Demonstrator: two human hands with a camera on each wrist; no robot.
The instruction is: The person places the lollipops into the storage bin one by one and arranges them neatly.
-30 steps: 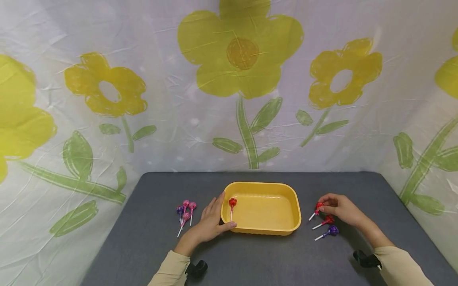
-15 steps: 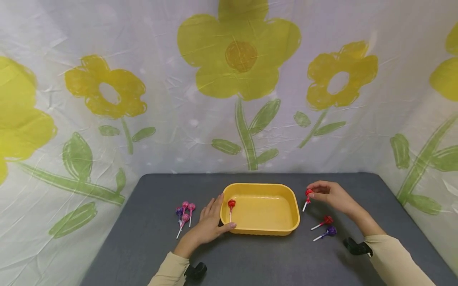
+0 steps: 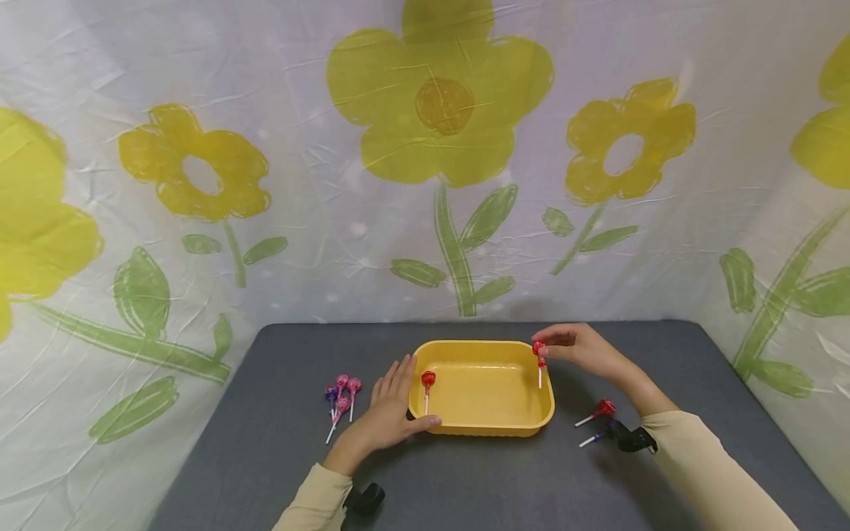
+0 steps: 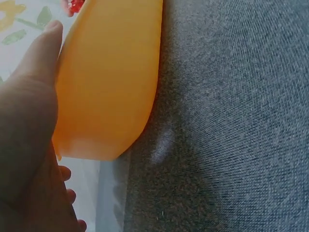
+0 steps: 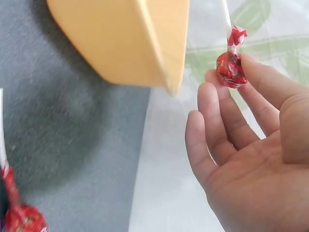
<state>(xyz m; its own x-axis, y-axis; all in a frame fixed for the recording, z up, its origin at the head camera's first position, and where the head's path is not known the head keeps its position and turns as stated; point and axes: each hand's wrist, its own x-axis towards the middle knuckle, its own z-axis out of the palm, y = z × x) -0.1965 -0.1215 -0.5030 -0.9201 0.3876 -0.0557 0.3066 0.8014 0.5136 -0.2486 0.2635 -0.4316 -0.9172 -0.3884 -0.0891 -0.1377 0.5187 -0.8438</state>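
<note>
One red lollipop [image 3: 538, 346] has reached the far right corner of the yellow tray [image 3: 488, 430]

White cloth [image 3: 319, 258] printed with yellow flowers hangs behind the dark grey table [image 3: 491, 479]. The tray sits on the table near its middle. At its left end the left hand [image 3: 390, 413] has stayed put, fingers long and spread, thumb at the near rim. The right hand [image 3: 583, 352] has come across from the right, thumb and fingertips pinching the wrapped candy, stick down; most of the carry seems done, the lollipop not yet set down. Inside, at left, is a second red lollipop [image 3: 428, 378]. Pink and purple lollipops [image 3: 341, 404] lie left of the tray; a third red lollipop [image 3: 606, 406] and a partly hidden purple lollipop [image 3: 590, 439] remain at right.
</note>
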